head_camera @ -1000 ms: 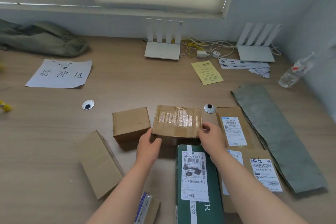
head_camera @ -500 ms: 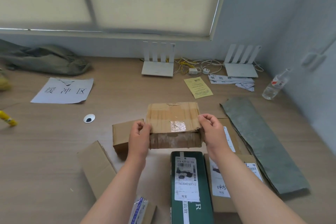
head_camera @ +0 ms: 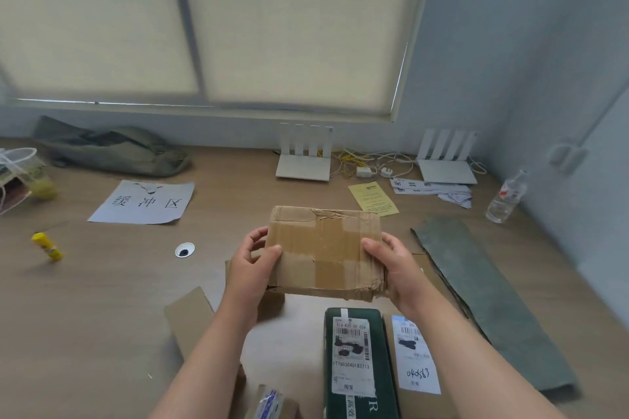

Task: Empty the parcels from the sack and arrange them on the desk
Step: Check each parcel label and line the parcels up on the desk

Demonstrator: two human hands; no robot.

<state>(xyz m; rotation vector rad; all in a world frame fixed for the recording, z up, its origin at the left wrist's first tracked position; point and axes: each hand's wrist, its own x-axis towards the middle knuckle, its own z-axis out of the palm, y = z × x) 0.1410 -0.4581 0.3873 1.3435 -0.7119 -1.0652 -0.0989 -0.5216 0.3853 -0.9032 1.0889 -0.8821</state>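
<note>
Taped box (head_camera: 323, 248) is rising off the desk (head_camera: 102, 299)!
Left hand (head_camera: 253, 269) and right hand (head_camera: 394, 269) are clutching its ends, likely repositioning it.

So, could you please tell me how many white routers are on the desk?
2. The first router stands mid-back on the desk, below the window blind. The second router sits further right, near the plastic bottle. None seems hidden.

Sack (head_camera: 490, 299) right of labelled parcels (head_camera: 360, 357) (routers (head_camera: 304, 170) behind) on desk (head_camera: 85, 299)
</note>
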